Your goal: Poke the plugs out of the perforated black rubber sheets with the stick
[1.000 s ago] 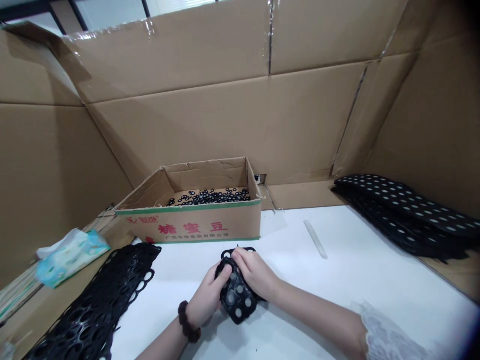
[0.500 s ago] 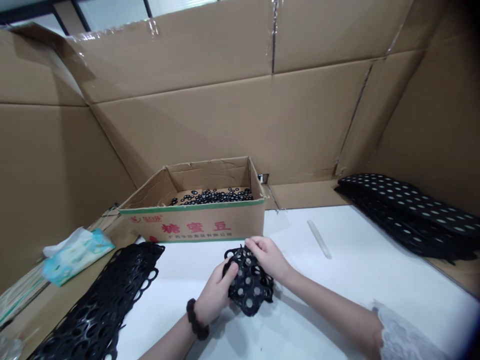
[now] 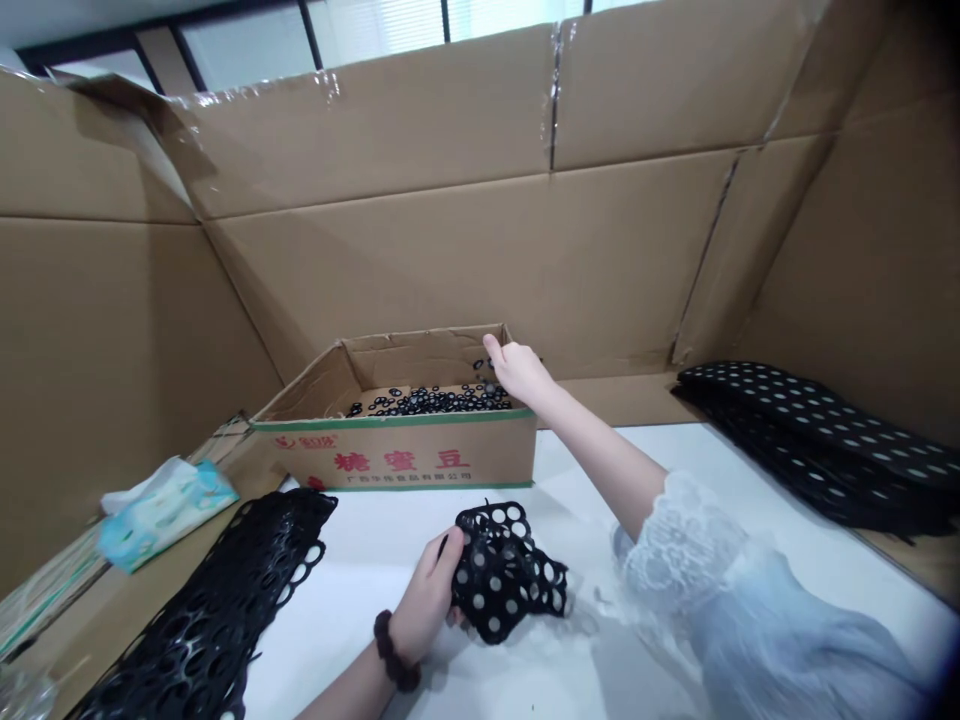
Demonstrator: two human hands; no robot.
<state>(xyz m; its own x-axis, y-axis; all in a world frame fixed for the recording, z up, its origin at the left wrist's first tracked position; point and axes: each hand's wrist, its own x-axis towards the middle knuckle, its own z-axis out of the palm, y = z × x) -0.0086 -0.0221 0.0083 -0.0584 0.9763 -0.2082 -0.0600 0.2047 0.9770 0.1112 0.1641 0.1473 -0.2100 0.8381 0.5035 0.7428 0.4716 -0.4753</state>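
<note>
Tissue pack [image 3: 169,512]: lies at far left, on cardboard.
Black perforated pile [image 3: 202,600]: lies beside it, shiny and full of round holes.
Carton [image 3: 412,455]: open-topped, with small black rings [image 3: 427,402] inside.
Left hand [image 3: 431,590]: closed, thumb on top, gripping the dotted sheet's left edge.
Dotted sheet [image 3: 491,595]: black, crumpled, in front of the carton.
Right hand [image 3: 517,372]: over the carton's right end, thumb raised; fingers hidden, so their opening and any hold cannot be told.
Dotted stack [image 3: 817,440]: black, far right.
</note>
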